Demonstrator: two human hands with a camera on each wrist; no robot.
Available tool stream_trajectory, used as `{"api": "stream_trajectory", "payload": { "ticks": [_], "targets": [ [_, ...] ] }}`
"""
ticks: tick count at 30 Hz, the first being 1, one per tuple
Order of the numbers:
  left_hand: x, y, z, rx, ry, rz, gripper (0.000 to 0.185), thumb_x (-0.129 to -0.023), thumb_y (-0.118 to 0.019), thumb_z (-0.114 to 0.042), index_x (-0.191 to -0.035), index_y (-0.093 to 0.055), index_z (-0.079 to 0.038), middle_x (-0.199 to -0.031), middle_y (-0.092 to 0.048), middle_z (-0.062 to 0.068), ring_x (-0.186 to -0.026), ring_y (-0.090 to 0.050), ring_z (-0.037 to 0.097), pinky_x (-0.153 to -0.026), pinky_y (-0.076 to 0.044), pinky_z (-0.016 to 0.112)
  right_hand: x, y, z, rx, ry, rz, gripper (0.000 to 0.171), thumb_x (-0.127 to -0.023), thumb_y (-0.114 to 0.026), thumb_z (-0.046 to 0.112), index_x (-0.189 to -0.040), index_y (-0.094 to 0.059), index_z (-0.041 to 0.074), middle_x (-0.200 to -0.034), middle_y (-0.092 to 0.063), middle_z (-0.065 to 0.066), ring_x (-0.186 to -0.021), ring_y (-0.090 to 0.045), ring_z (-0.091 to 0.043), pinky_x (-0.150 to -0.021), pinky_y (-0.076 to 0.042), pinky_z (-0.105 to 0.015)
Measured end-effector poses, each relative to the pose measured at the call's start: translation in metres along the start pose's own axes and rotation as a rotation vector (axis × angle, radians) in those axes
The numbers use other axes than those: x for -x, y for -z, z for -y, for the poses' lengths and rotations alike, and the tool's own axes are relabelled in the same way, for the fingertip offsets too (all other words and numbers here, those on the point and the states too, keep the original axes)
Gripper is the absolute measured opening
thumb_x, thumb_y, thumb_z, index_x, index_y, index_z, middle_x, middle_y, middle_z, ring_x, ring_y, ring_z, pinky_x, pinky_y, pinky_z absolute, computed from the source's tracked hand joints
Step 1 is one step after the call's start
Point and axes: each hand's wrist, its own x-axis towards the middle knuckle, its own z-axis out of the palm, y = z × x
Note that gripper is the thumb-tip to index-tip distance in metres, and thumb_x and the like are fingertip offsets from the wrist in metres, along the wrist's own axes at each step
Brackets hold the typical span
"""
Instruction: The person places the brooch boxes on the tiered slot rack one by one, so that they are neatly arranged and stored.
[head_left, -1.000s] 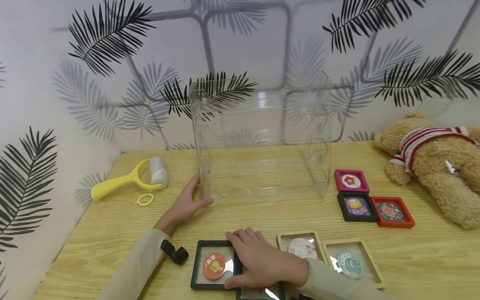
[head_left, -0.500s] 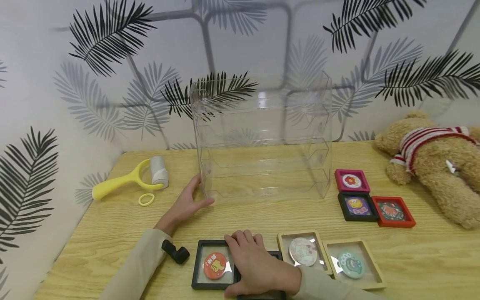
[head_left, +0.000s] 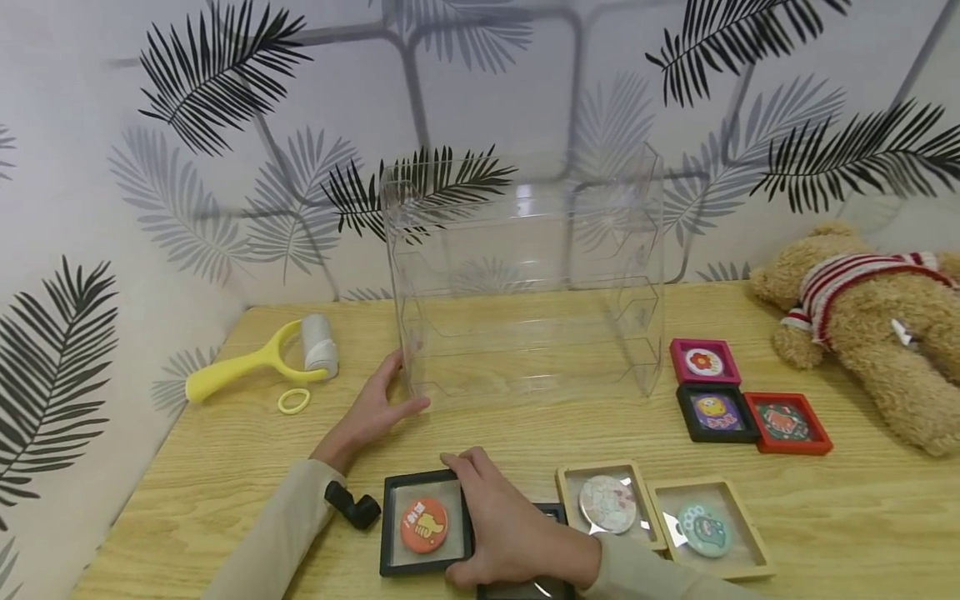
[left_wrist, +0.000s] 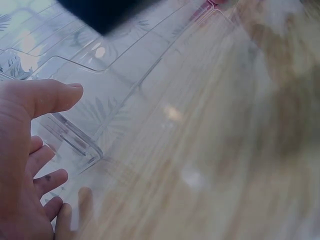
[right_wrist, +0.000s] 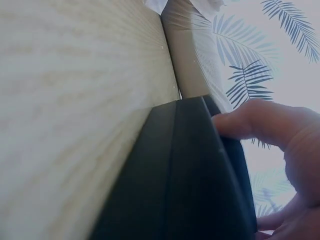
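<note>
At the table's near edge | your right hand grips the black frame with the orange badge, fingers curled over its right rim, left of the wooden frames | your left hand rests open-fingered against the clear acrylic rack's lower left corner | yellow roller further left.

A teddy bear lies right; a yellow roller left.

Frames lie before the clear case; roller left, bear right.
</note>
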Motion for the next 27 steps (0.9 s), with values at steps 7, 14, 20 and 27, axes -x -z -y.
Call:
{"api": "stream_trajectory", "payload": {
  "ticks": [7, 14, 20, 27],
  "targets": [
    [0.0, 0.0, -0.001, -0.006, 0.001, -0.003, 0.075, -0.081, -0.067, -0.006, -0.143, -0.024, -0.001, -0.144, -0.031, 0.026, -0.133, -0.028, 0.039, -0.108, -0.02, 0.056, 0.0, 0.003, -0.004, -0.135, -0.009, 0.001, 0.096, -0.059, -0.085, 0.03, -0.135, -0.031, 0.006, -0.12, -0.036, 0.0, -0.104, -0.044, -0.008, -0.094, -0.041, -0.022],
    [0.001, -0.001, 0.001, 0.003, 0.0, -0.007, 0.076, -0.081, -0.067, -0.006, -0.143, -0.025, -0.001, -0.143, -0.032, 0.026, -0.132, -0.029, 0.04, -0.108, -0.019, 0.056, -0.003, 0.009, -0.009, -0.476, -0.046, 0.031, 0.093, -0.061, -0.085, 0.017, -0.135, -0.027, 0.013, -0.109, -0.056, -0.002, -0.092, -0.057, -0.008, -0.082, -0.048, -0.021],
    [0.002, -0.003, 0.001, -0.004, 0.016, -0.01, 0.076, -0.081, -0.067, -0.008, -0.144, -0.024, -0.003, -0.144, -0.03, 0.025, -0.135, -0.026, 0.038, -0.109, -0.017, 0.057, -0.004, 0.009, -0.013, -0.728, -0.069, 0.083, 0.085, -0.072, -0.076, 0.004, -0.137, -0.023, 0.018, -0.104, -0.061, -0.009, -0.083, -0.063, -0.014, -0.073, -0.052, -0.023],
    [0.004, -0.005, -0.002, -0.016, 0.004, -0.014, 0.075, -0.081, -0.067, -0.007, -0.143, -0.024, -0.001, -0.144, -0.031, 0.026, -0.135, -0.026, 0.038, -0.109, -0.017, 0.057, -0.003, 0.013, -0.015, -0.749, -0.058, 0.015, 0.061, -0.088, -0.06, 0.01, -0.137, -0.025, 0.015, -0.103, -0.063, -0.014, -0.081, -0.062, -0.014, -0.07, -0.051, -0.022]
  ]
}}
